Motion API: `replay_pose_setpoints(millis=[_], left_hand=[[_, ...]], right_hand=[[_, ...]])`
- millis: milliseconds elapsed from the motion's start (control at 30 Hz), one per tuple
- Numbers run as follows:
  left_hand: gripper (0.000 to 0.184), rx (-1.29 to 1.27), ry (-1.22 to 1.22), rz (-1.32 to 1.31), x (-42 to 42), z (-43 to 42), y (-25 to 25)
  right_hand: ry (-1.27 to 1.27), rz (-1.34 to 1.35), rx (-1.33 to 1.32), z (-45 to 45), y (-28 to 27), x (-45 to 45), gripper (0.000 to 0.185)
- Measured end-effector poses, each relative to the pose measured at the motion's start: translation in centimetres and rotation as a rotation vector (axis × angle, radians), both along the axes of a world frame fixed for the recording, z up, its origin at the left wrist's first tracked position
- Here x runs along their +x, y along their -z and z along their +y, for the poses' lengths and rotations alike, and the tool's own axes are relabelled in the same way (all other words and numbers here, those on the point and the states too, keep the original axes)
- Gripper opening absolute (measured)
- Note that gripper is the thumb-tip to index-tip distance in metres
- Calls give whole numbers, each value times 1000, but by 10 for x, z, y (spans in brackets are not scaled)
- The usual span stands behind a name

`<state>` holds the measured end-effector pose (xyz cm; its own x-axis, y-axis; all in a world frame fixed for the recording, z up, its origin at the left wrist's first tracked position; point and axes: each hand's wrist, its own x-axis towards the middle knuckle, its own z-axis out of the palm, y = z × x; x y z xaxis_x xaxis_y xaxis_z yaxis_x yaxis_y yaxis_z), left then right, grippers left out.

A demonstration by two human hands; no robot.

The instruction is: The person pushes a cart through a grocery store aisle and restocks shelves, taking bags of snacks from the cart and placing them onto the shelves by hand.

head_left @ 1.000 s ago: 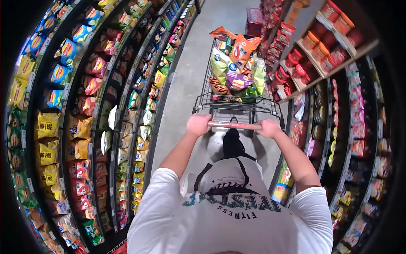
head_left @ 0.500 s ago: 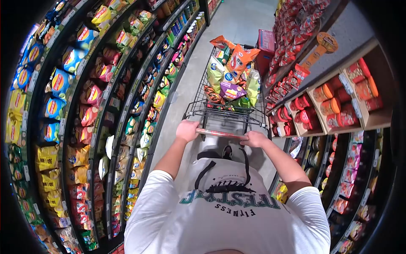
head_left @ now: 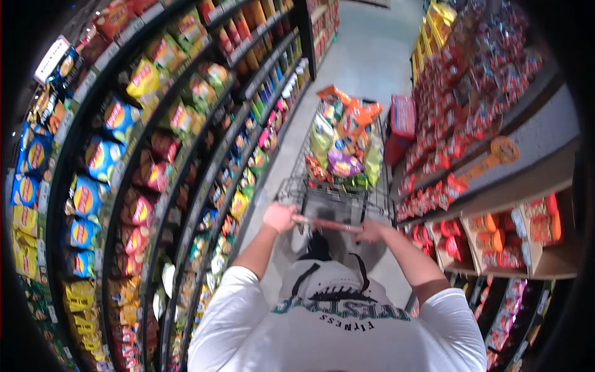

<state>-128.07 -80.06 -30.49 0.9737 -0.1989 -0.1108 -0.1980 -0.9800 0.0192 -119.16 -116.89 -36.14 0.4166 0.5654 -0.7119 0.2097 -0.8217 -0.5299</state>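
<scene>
My left hand is wrapped round the left end of the shopping cart's handlebar. At the bar's right end, my right hand grips it too. Ahead of the hands is the wire shopping cart, heaped with snack bags. An orange bag lies on top, a purple bag nearer me, a pale green bag at the left and another green bag at the right. Other bags lie partly hidden beneath these.
Tall shelves of chip bags line the left side, with tubes farther up. On the right hang red packets above wooden bins of red and orange jars. A red box stands close to the cart's right side. Grey floor stretches ahead.
The view has tilted up, so the cart and my hands appear lower and more floor shows ahead. Both hands have stayed on the handlebar. The shelves have shifted downward in view.
</scene>
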Motion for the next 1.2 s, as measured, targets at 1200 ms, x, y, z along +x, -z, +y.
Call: replay_pose_setpoints(millis=[1200], left_hand=[[17,96,-105,145,462,109,-43]], right_hand=[[37,-52,82,131,-10,458,44]])
